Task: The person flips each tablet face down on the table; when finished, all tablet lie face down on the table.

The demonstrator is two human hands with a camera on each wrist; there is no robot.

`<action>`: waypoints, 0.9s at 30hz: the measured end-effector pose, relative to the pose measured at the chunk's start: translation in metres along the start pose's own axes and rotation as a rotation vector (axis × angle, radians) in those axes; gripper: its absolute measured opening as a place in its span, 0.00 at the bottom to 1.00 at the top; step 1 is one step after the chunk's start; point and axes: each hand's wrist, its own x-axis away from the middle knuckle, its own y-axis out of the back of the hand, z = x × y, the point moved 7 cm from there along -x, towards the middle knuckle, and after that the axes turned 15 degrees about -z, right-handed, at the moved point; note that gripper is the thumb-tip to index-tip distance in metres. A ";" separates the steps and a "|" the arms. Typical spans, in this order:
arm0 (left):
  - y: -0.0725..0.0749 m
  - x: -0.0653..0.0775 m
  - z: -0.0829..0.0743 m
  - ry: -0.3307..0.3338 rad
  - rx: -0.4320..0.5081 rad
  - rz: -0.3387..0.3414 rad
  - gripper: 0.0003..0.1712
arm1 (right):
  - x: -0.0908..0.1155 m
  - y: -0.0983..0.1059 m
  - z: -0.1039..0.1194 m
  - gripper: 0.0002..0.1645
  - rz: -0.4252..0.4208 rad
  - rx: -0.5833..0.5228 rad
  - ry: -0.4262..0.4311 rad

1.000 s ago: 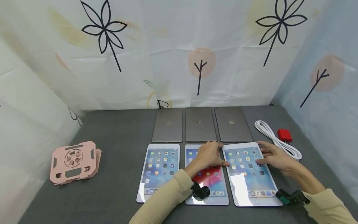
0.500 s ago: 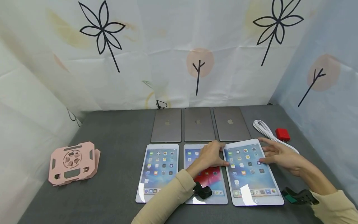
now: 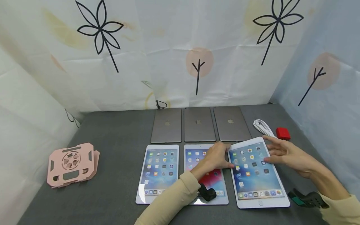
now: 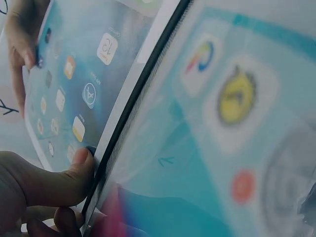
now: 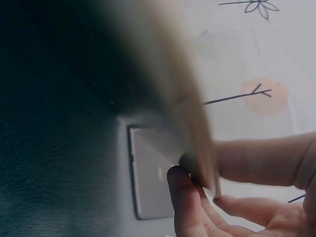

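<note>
A white-framed tablet (image 3: 256, 173) with its screen lit is tilted up, its far end raised from the dark table. My left hand (image 3: 216, 157) pinches its left edge; the thumb (image 4: 74, 180) lies on the screen's border in the left wrist view. My right hand (image 3: 289, 155) grips the right edge, thumb on the screen and fingers behind. In the right wrist view the tablet's blurred edge (image 5: 197, 133) shows between thumb and fingers. A second lit tablet (image 3: 194, 156) lies partly under my left forearm, and a third (image 3: 161, 168) lies to its left.
Three grey tablets (image 3: 167, 126) lie face down in a row behind. A white cable (image 3: 262, 127) and a red charger (image 3: 282, 133) sit at the right, partly behind my right hand. A pink cut-out stand (image 3: 71, 164) is at the left. Printed curtain (image 3: 168, 56) closes off the back.
The right-hand tablet's far end has risen and the whole tablet has shifted slightly right, turning a little. Both hands moved along with it, still holding its edges.
</note>
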 end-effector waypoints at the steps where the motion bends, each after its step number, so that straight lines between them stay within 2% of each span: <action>1: -0.001 0.000 -0.001 -0.001 0.001 0.005 0.30 | 0.001 0.001 0.001 0.53 -0.005 -0.001 0.010; 3: -0.004 0.000 -0.004 0.003 -0.002 0.012 0.36 | 0.001 0.005 0.004 0.52 -0.014 0.000 0.031; 7: -0.010 -0.002 -0.009 -0.014 -0.003 0.024 0.34 | 0.002 0.010 0.008 0.51 -0.038 0.016 0.053; 14: -0.017 -0.004 -0.014 -0.045 0.057 0.040 0.44 | 0.004 0.012 0.016 0.49 -0.063 0.031 0.081; 16: -0.019 -0.005 -0.015 -0.050 0.068 0.041 0.45 | 0.004 0.011 0.020 0.49 -0.060 0.017 0.095; 19: -0.021 -0.006 -0.016 -0.052 0.089 0.040 0.40 | 0.003 0.008 0.027 0.48 -0.055 -0.001 0.109; 23: -0.023 -0.007 -0.015 -0.028 0.136 0.049 0.36 | 0.001 0.002 0.034 0.48 -0.055 -0.015 0.115; 27: -0.025 -0.008 -0.013 0.006 0.197 0.070 0.42 | 0.000 -0.002 0.038 0.48 -0.050 -0.014 0.120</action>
